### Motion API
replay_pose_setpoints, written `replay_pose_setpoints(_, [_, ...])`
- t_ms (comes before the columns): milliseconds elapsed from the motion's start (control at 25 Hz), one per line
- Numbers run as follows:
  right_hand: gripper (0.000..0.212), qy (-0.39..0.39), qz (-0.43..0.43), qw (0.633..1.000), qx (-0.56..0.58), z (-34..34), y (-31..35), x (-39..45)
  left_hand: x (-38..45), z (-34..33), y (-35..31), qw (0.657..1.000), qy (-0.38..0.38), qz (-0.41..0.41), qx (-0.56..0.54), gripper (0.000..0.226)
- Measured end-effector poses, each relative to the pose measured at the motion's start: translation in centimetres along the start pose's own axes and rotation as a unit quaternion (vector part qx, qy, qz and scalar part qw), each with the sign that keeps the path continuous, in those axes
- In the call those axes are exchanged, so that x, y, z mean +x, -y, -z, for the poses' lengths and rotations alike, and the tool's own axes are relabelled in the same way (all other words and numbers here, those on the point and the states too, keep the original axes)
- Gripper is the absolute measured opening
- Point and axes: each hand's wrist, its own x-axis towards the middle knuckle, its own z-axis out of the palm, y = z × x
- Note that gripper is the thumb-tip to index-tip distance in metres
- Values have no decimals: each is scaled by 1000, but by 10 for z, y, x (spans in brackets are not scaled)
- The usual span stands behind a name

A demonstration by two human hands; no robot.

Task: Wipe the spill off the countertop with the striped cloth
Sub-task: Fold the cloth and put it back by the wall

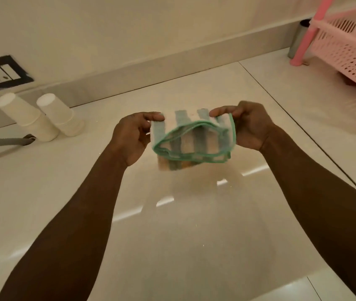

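Observation:
The striped cloth (pixel 192 141), white and grey-green with a green hem, hangs folded in the air above the glossy pale countertop (pixel 64 192). My left hand (pixel 131 137) pinches its top left corner. Its top right corner is pinched by my right hand (pixel 245 124). The cloth's lower fold looks stained orange. A faint brownish wet patch (pixel 198 185) lies on the countertop just below and in front of the cloth.
Two stacks of upturned white paper cups (pixel 42 118) lie at the back left beside a grey hose (pixel 3 143). A wall socket (pixel 1 72) sits above them. A pink plastic rack (pixel 351 46) stands at the back right, a metal cylinder (pixel 298 38) behind it.

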Motion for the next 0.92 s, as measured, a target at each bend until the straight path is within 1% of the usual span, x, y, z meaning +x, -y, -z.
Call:
replay_pose_setpoints(40, [32, 4, 0, 1000, 14, 8, 7, 7, 10, -3, -2, 1000, 4, 7, -15, 39])
replay_pose_setpoints(80, [31, 2, 4, 1000, -2, 15, 12, 14, 19, -7, -4, 1000, 14, 7, -17, 32])
replay_pose_setpoints(120, [27, -9, 11, 999, -51, 22, 16, 22, 29, -12, -5, 1000, 20, 0, 7, 24])
replay_pose_setpoints(160, [19, -26, 21, 992, -119, 26, 19, 30, 38, -17, -4, 998, 19, -14, 52, 13])
replay_pose_setpoints(200, [11, -49, 38, 981, -186, 30, 21, 40, 49, -21, -2, 994, 11, -30, 102, 9])
replay_pose_setpoints(240, [10, -75, 54, 966, -239, 35, 24, 50, 61, -26, 1, 989, -4, -42, 143, 14])
replay_pose_setpoints(320, [17, -136, 88, 933, -321, 43, 29, 71, 85, -38, 6, 979, -48, -54, 193, 20])
replay_pose_setpoints(360, [20, -167, 105, 910, -365, 46, 31, 82, 97, -43, 9, 972, -72, -60, 217, 22])
replay_pose_setpoints(440, [25, -210, 139, 853, -457, 50, 33, 105, 122, -51, 16, 953, -114, -64, 273, 24])
replay_pose_setpoints(520, [28, -238, 163, 802, -524, 55, 32, 127, 143, -57, 22, 938, -137, -67, 312, 25])
replay_pose_setpoints(640, [33, -278, 171, 764, -557, 67, 33, 155, 167, -64, 26, 926, -164, -82, 331, 22])
replay_pose_setpoints(760, [39, -273, 164, 746, -584, 78, 33, 173, 186, -69, 31, 910, -193, -82, 357, 22])
replay_pose_setpoints(800, [39, -263, 157, 743, -595, 81, 29, 177, 189, -70, 35, 899, -194, -76, 386, 21])
replay_pose_setpoints(880, [37, -242, 122, 735, -621, 85, 20, 181, 191, -71, 48, 864, -175, -78, 465, 18])
replay_pose_setpoints(920, [37, -239, 94, 720, -645, 85, 15, 181, 190, -70, 55, 850, -158, -85, 496, 16])
